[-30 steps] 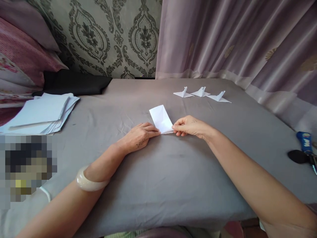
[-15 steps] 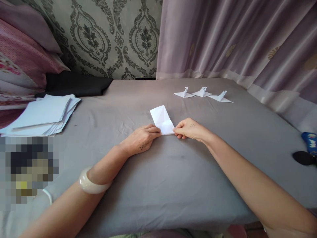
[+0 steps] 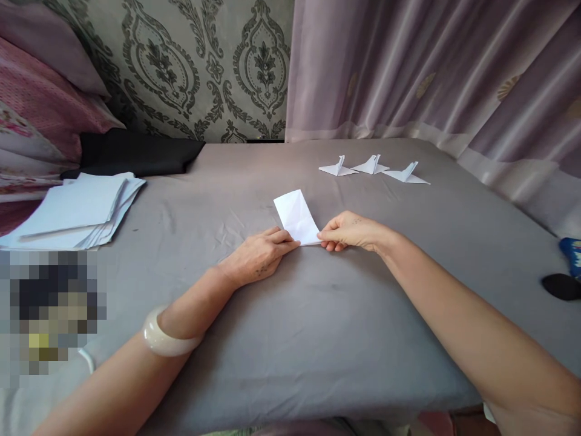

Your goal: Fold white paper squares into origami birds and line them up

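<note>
A small white sheet of folded paper [image 3: 297,217] lies on the grey cloth in front of me, with crease lines across its face. My left hand [image 3: 263,254] presses its closed fingers on the paper's lower left edge, index fingertip along the bottom fold. The lower right corner is pinched between thumb and index finger of my right hand [image 3: 347,231], its other fingers curled underneath. A cream bangle [image 3: 166,336] circles my left wrist.
Three folded paper birds [image 3: 373,165] stand in a row at the back right. A stack of white paper [image 3: 77,206] lies at the left, before a black cloth [image 3: 140,152]. A dark rounded object [image 3: 561,286] is at the right edge. Curtains [image 3: 390,66] hang behind.
My left index finger has slid slightly rightward along the bottom edge of the paper. My right hand keeps its pinch on the corner. The view has shifted a little.
</note>
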A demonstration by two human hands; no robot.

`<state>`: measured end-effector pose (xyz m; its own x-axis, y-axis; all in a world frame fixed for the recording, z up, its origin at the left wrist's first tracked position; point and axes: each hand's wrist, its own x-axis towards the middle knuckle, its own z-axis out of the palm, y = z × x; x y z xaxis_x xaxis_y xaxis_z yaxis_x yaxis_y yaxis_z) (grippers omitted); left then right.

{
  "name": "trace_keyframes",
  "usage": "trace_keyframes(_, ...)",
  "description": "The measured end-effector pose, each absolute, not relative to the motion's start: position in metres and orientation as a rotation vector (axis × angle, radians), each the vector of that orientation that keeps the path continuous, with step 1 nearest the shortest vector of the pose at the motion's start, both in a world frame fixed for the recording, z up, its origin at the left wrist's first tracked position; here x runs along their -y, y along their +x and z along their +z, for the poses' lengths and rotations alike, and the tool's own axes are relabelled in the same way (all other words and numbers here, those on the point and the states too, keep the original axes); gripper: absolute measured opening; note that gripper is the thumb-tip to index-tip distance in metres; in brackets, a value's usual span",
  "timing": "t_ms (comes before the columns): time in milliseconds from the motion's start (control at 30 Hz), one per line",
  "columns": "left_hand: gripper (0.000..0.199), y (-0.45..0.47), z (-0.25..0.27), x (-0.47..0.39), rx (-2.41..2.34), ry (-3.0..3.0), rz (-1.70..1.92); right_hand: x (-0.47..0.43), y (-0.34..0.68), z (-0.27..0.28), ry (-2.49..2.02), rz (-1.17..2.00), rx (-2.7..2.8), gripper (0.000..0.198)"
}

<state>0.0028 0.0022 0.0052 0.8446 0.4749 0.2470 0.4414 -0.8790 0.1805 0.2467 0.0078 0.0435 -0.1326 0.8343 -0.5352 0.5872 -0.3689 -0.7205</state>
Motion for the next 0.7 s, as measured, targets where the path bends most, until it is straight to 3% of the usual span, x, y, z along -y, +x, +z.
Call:
trace_keyframes(200, 0.040, 0.005, 0.005, -0.003, -0.704, 2.907, 0.450, -0.008, 0.247, 0.056, -1.862, 1.634, 1.555, 0.011)
trace_keyframes(700, 0.036, 0.010, 0.006, -0.002, -0.680, 2.888, 0.535, -0.014, 0.248, 0.049, -1.922, 1.537, 1.697, 0.011)
